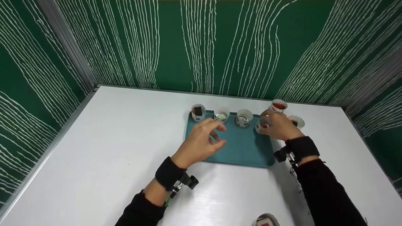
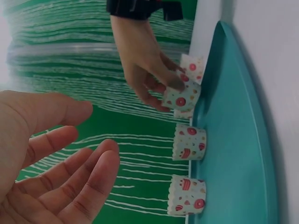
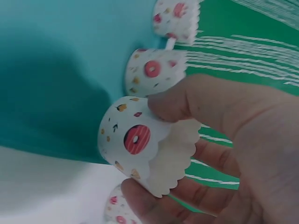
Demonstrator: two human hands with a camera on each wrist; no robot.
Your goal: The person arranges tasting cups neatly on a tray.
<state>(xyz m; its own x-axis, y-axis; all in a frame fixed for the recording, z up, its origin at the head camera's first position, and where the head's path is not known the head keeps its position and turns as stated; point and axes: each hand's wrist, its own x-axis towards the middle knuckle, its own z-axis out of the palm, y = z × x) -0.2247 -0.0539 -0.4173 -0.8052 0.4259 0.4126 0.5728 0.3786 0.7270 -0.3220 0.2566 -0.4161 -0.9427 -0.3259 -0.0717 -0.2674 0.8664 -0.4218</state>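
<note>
— Where's the right hand (image 1: 278, 127)?
— Pinching a paper cup (image 3: 140, 142) at the teal tray (image 1: 241, 149)'s right edge.
— And the left hand (image 1: 202, 141)?
— Hovering above the tray, fingers loose, holding nothing.

Paper cups (image 1: 221, 115) are lining the tray's (image 1: 241, 150) far edge, blocking reach there; the tray's near half and the surface (image 1: 125, 125) leftward are lying open.

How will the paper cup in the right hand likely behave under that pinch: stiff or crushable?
Probably crushable: the paper cup has a thin scalloped wall that the right hand pinches at the rim. Likely light, so easy to tip. Its small base could slide on the smooth teal tray.
</note>
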